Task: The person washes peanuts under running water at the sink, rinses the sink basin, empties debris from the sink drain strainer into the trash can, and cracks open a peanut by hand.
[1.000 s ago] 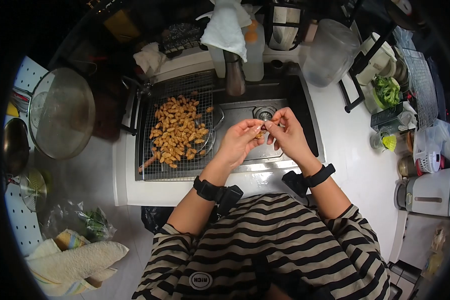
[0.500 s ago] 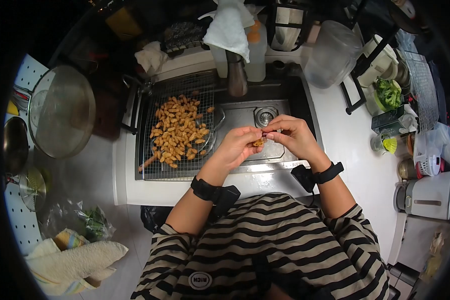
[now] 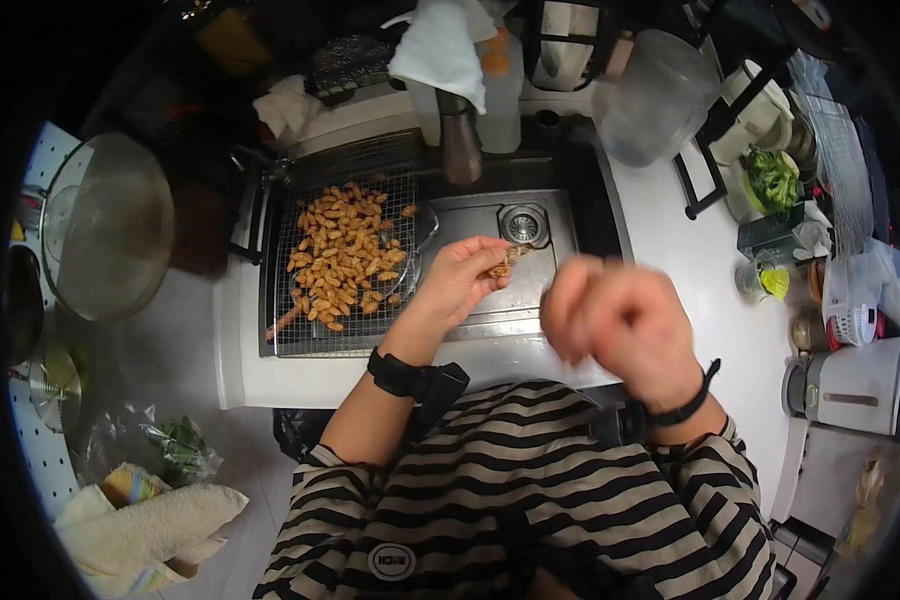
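Note:
My left hand (image 3: 452, 284) is over the sink (image 3: 540, 283), its thumb and fingers pinched around a peanut shell (image 3: 501, 269). The shell is light brown and looks broken open. Nearer to the camera, my right hand (image 3: 630, 318) is blurred by motion, with its fingers curled together. Whatever lies inside those fingers, if anything, is hidden. Left of my left hand, several unshelled peanuts (image 3: 338, 250) are piled on a wire rack (image 3: 382, 160) set across the sink.
The faucet (image 3: 460, 140), draped with a white cloth (image 3: 438, 62), stands behind the sink beside plastic bottles (image 3: 500, 95). A round mesh strainer (image 3: 110, 228) hangs at the left. Along the right counter are a clear tub (image 3: 660, 98), leafy greens (image 3: 770, 180) and a white appliance (image 3: 857, 390).
My right hand has come away from my left, moving right and up toward the camera. My left hand keeps hold of the peanut shell. The whole view has shifted slightly.

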### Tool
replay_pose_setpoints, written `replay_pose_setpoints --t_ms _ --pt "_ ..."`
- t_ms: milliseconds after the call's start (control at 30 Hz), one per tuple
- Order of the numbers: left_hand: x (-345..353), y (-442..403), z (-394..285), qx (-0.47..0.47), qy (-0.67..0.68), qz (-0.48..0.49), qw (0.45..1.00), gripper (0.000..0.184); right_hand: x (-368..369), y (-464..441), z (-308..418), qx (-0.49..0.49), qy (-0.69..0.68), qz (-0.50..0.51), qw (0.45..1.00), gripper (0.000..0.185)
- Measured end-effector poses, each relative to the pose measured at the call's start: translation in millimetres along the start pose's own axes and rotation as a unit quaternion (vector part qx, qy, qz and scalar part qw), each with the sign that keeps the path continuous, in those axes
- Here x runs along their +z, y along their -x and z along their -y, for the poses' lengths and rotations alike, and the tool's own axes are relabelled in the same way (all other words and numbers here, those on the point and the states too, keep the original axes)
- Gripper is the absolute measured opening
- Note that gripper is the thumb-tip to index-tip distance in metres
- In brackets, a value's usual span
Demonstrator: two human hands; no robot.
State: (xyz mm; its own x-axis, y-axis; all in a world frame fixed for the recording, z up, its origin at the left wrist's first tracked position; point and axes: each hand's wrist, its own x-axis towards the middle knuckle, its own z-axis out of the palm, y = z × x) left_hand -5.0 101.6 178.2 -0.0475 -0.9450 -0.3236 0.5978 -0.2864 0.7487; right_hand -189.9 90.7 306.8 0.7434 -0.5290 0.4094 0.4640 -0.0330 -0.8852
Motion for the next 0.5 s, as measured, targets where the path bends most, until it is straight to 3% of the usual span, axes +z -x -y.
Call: replay_pose_setpoints --t_ms 33,167,233,333,400,500 --pt "1.1 0.2 -0.2 0.005 0.002 0.005 1.0 0.014 14.7 6.8 13.1 0.025 -0.13 0.024 0.991 0.01" --pt "8.1 1.9 -2.4 0.003 -0.009 0.009 1.0 0.012 41.7 3.0 36.3 -0.06 -0.36 0.203 0.909 0.015" --pt "9.1 0.9 -1.8 0.004 -0.012 0.01 1.0 0.011 67.3 20.9 42.0 -0.062 -0.449 0.11 0.884 0.013" --pt "7.7 0.0 -2.0 0.008 -0.015 0.013 1.0 0.011 65.6 9.6 37.0 -0.101 -0.462 0.128 0.872 0.012" --pt "7.5 2.4 -2.4 0.005 -0.013 0.013 1.0 0.011 48.1 4.5 37.8 -0.067 -0.409 0.22 0.883 0.015" --pt "3.5 0.7 -0.1 0.003 -0.012 0.018 1.0 0.011 50.0 2.6 31.8 -0.129 -0.372 0.224 0.891 0.014"
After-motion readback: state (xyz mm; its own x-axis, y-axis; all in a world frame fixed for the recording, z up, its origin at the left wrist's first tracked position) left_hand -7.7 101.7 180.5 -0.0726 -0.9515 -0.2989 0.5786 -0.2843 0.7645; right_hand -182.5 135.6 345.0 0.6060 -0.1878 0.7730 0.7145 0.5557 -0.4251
